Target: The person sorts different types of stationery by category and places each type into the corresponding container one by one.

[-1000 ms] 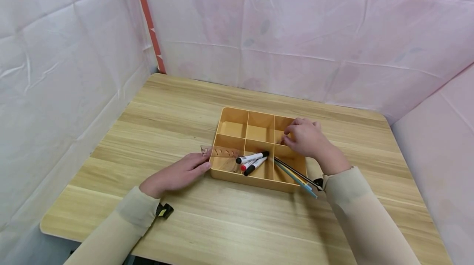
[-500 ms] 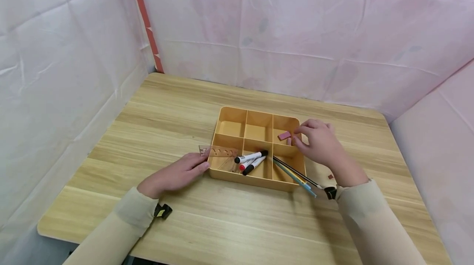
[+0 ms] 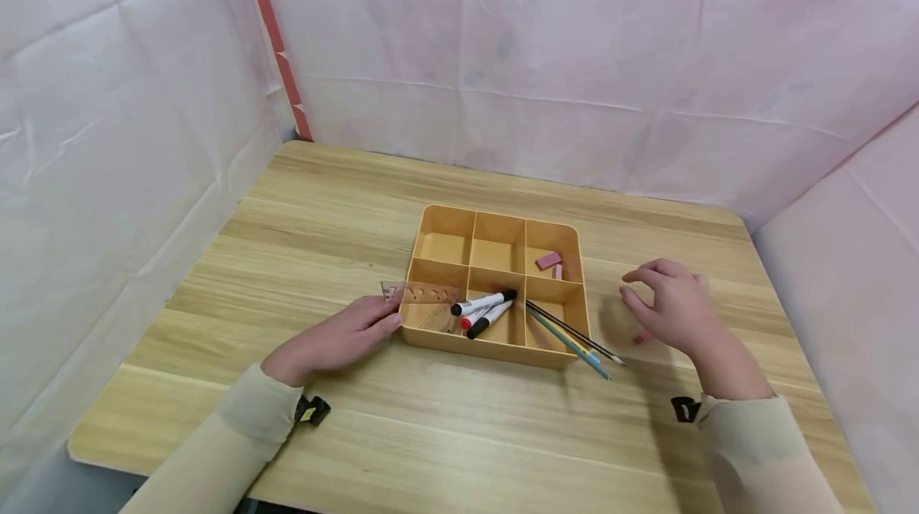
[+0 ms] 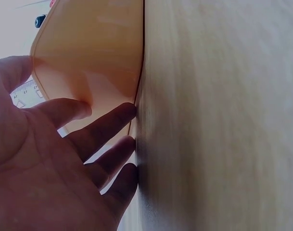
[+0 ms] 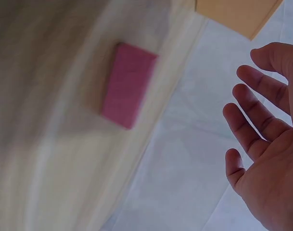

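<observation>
A yellow-orange organizer box (image 3: 495, 353) with several compartments stands mid-table in the head view. My left hand (image 3: 348, 336) is at its left side; in the left wrist view the thumb is at the rim and the relaxed fingers lie along the outer wall, low by the tabletop. My right hand (image 3: 671, 302) is over the table to the right of the box, fingers loosely bent and holding nothing. Below it a pink eraser (image 3: 641, 338) is partly hidden; it shows whole in the right wrist view. Two pink erasers (image 3: 549, 260) lie in the box's back right compartment.
Black-and-white and red-capped markers (image 3: 483, 308) lie in the front middle compartment. Pencils (image 3: 574, 336) jut over the front right edge. A clear ruler (image 3: 420, 293) lies across the front left compartment, poking past the left rim. Fabric walls (image 3: 538, 59) enclose the wooden table (image 3: 459, 434).
My right hand has moved from the back right compartment to the right, over the table by the loose eraser. Two erasers now show in that compartment. My left hand stays at the box.
</observation>
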Tool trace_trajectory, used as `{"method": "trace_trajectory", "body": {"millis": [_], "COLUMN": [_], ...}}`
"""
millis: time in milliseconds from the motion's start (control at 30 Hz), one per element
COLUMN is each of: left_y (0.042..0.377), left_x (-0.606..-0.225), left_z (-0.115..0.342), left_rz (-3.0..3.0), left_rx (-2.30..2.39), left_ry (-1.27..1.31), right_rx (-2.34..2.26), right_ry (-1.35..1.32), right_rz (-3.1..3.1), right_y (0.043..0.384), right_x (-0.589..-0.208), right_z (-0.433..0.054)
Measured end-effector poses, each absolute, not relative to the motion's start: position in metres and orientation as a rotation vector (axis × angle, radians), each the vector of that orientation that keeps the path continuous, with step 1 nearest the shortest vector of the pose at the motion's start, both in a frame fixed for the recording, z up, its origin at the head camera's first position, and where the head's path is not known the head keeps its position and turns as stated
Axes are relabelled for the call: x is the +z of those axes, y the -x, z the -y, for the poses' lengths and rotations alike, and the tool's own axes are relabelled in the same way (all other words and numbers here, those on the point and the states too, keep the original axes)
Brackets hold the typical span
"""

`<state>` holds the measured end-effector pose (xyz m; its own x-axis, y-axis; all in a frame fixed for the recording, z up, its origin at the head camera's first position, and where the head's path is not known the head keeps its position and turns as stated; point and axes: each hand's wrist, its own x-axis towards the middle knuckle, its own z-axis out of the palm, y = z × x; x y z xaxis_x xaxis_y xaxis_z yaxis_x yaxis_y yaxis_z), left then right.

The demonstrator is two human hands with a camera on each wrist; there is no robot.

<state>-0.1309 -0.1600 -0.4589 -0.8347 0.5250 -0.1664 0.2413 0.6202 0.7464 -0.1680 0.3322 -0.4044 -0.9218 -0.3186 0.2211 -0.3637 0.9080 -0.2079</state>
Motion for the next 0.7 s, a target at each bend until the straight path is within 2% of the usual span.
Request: {"method": "trace_trajectory", "body": {"millis": [700], "left_y": [0.131], "left_x": [-0.46], "left_z": [0.161], "left_rz": [-2.471], "left_rx": [1.071], "left_ry": [-0.619], "right_rx": [0.349], "right_ry": [-0.355], "right_rz": [3.022], "right_y": [0.143], "right_x": [-0.429], "right_z": [-0.374]}}
